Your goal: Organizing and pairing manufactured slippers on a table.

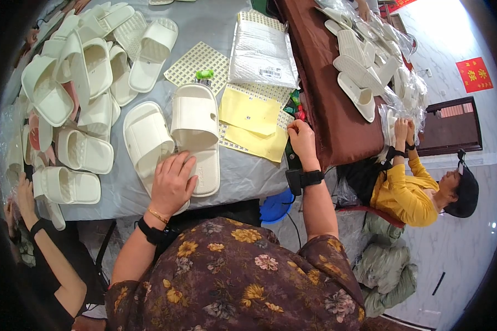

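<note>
A pair of cream slide slippers lies in front of me, the left slipper [145, 129] and the right slipper [197, 110] side by side. My left hand [174, 179] rests on them near the inner edges, fingers laid out and not wrapped round anything. Yellow label sheets [250, 113] overlap to the right of the pair. Just past their right edge, my right hand [302, 140] is closed in a pinch at the table's side. Whatever its fingertips hold, if anything, is too small to make out.
A heap of cream slippers [88, 71] covers the table's left side. Behind the pair lie a printed label sheet [196, 66], a green roll [204, 74] and a white padded mailer [262, 52]. Two co-workers sit nearby; a brown-covered table [320, 83] with more slippers stands right.
</note>
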A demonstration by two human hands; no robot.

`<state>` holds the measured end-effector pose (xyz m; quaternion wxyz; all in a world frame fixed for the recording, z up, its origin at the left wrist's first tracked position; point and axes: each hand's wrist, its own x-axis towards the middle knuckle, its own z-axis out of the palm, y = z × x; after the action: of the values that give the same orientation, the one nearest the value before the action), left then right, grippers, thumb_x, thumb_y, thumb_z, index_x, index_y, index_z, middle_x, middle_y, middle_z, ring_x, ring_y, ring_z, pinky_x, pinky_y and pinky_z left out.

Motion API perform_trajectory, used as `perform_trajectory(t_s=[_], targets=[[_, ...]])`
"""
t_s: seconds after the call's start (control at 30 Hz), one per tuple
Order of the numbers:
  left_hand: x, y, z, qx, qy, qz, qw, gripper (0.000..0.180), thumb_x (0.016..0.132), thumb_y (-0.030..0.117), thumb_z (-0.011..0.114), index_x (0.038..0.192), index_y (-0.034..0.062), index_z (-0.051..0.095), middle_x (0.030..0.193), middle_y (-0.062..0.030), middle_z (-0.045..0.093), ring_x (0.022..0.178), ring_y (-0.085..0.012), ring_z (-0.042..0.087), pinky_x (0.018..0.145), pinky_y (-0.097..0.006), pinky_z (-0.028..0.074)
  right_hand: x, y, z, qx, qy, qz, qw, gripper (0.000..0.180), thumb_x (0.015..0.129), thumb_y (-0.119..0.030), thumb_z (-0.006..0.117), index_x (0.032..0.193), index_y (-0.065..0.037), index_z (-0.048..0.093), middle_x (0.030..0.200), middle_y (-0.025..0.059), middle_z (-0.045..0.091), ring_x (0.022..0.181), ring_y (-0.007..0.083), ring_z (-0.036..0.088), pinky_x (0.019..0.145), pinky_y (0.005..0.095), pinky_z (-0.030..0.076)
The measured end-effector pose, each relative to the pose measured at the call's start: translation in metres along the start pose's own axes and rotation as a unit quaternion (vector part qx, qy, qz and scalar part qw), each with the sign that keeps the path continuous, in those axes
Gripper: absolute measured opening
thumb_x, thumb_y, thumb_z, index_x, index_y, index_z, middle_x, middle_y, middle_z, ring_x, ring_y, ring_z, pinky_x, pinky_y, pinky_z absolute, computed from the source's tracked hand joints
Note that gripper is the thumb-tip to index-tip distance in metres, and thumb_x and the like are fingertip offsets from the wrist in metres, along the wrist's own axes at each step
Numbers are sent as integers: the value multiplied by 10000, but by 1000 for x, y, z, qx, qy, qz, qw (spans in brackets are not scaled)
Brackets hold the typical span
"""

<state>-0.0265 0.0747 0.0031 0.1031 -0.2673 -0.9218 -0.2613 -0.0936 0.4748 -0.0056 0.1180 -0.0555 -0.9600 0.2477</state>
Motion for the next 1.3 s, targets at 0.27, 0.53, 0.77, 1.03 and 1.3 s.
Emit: perform_trajectory(t_s=[0.27, 0.53, 0.77, 1.03, 1.3], targets=[[0, 0, 1, -5, -5, -6, 1000, 443, 838, 191, 672, 1249, 46, 591, 1289, -127, 569, 1189, -301, 526, 1007, -431, 379, 0, -2, 7, 18, -16, 8, 1000, 103, 803, -52, 655, 903, -27, 654, 884, 178, 646, 855, 369, 629, 764, 435, 511], [-1, 0, 0, -7, -5, -9, 1000, 447, 842, 195, 671, 1255, 48, 585, 1295, -125, 564, 1194, -303, 523, 1009, -436, 379, 1, -10, 5, -27, -10, -28, 999, 133, 790, 13, 649, 918, -17, 624, 870, 157, 634, 821, 316, 643, 740, 385, 511], [1, 0, -1, 4, 0, -4, 1000, 435, 831, 207, 680, 1234, 63, 599, 1284, -105, 574, 1173, -277, 536, 1000, -417, 393, -1, -13, 5, -27, -21, -11, 999, 162, 793, 26, 651, 943, -32, 627, 861, 139, 627, 822, 299, 647, 740, 374, 515], [2, -1, 1, 9, 10, 4, 1000, 437, 831, 205, 679, 1237, 66, 598, 1284, -103, 573, 1181, -276, 530, 1003, -417, 391, 4, -4, 4, -30, -47, -16, 998, 135, 844, -56, 630, 974, -64, 595, 933, 171, 609, 885, 395, 613, 743, 460, 498], [-2, 0, 1, 10, 8, -1, 1000, 434, 831, 208, 679, 1234, 66, 601, 1289, -95, 573, 1190, -274, 526, 1004, -417, 391, -1, -7, 5, -23, -35, -25, 999, 120, 835, -37, 625, 941, -44, 570, 926, 179, 602, 890, 399, 601, 755, 461, 490]])
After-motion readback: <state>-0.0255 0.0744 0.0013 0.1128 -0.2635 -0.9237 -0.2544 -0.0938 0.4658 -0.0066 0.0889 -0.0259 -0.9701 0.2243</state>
